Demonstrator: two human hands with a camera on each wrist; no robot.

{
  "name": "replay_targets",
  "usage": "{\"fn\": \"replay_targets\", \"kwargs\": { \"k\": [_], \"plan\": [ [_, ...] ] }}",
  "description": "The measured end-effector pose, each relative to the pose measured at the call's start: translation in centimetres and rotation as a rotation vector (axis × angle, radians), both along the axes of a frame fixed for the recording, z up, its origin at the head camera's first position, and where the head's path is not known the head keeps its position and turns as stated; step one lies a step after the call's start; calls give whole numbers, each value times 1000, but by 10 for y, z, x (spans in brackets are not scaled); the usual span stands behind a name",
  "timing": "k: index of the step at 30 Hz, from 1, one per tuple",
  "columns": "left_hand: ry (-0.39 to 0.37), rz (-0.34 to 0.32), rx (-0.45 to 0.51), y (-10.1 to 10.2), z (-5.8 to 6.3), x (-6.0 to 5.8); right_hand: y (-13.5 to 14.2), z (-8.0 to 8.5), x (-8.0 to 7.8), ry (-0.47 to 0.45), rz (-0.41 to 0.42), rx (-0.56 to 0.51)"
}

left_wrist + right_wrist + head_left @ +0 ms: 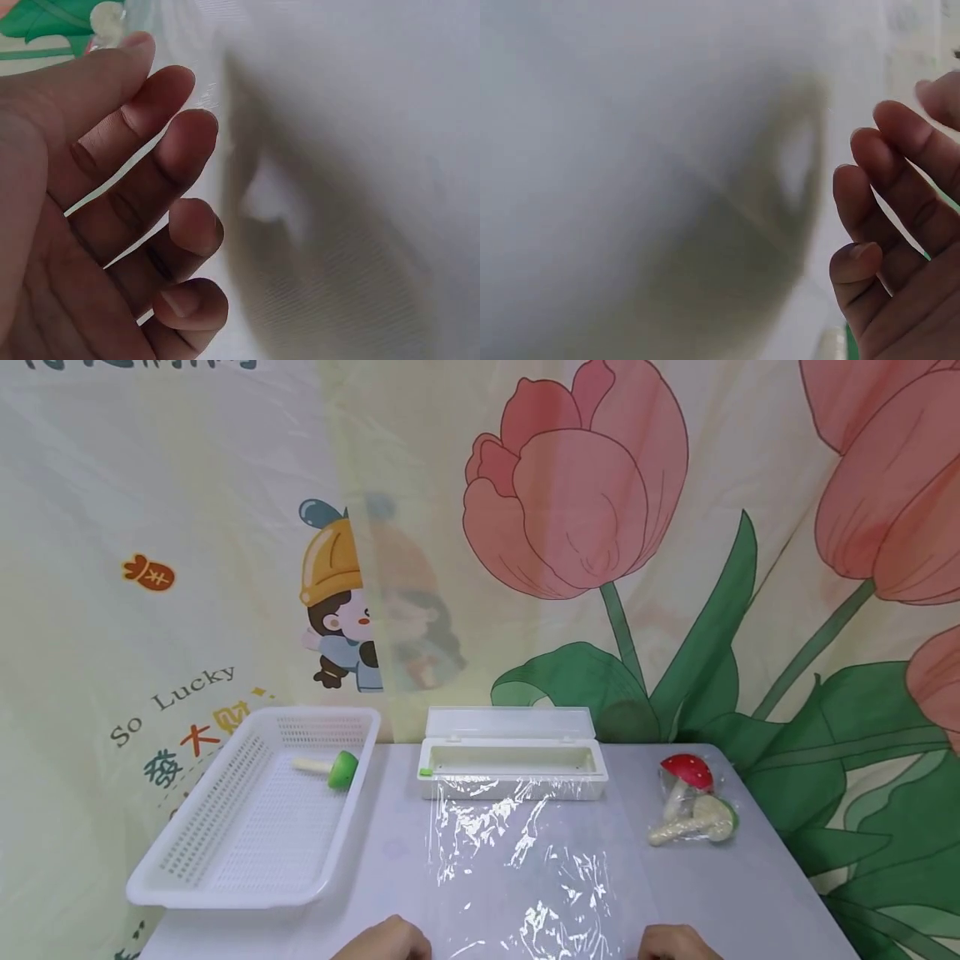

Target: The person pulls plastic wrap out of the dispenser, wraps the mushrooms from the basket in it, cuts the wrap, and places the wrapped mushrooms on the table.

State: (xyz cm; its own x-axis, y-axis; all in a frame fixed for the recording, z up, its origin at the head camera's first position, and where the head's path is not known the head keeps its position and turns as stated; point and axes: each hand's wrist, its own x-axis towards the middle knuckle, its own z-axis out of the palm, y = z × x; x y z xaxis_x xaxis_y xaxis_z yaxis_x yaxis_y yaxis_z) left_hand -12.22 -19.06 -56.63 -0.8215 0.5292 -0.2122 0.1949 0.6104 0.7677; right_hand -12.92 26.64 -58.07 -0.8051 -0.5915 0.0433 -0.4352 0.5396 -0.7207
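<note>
A sheet of cling film lies over the table, drawn toward me from a white cling film dispenser whose lid stands raised. Beside the film's near left part is my left hand; my right hand lies near its right side. Both are cut off by the head view's bottom edge. In the left wrist view the left hand's fingers are loosely bent, with nothing visible in them. Loosely bent too are the right hand's fingers, and a gap shows between thumb and forefinger.
A white plastic basket stands at the left with a green-capped toy mushroom inside. At the right lie a red spotted toy mushroom and a pale, green-edged one, both in clear film. A printed curtain hangs behind the table.
</note>
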Motion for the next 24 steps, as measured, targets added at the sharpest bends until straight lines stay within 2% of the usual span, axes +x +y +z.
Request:
{"fn": "replay_targets", "kwargs": {
  "k": [3,6,8,10,12,16,18,21,24],
  "plan": [
    [52,-39,36,-5,3,-6,2,15,-16,-47,-71,-20],
    [181,-61,76,-11,7,-16,-4,26,-30,33,-149,-11],
    [299,-66,110,-15,11,-23,-10,29,-37,113,-208,-16],
    [423,-52,143,-16,14,-29,-17,30,-46,170,-266,-26],
    [513,-29,167,-17,17,-34,-25,28,-57,186,-318,-26],
    [602,15,184,-15,22,-39,-37,18,-77,178,-368,-58],
    [646,12,188,-15,27,-40,-40,10,-84,204,-361,-89],
    [693,2,183,-18,43,-38,-41,-1,-90,200,-349,-95],
    [728,12,165,-29,72,-37,-40,-9,-92,189,-333,-87]
  ]
}}
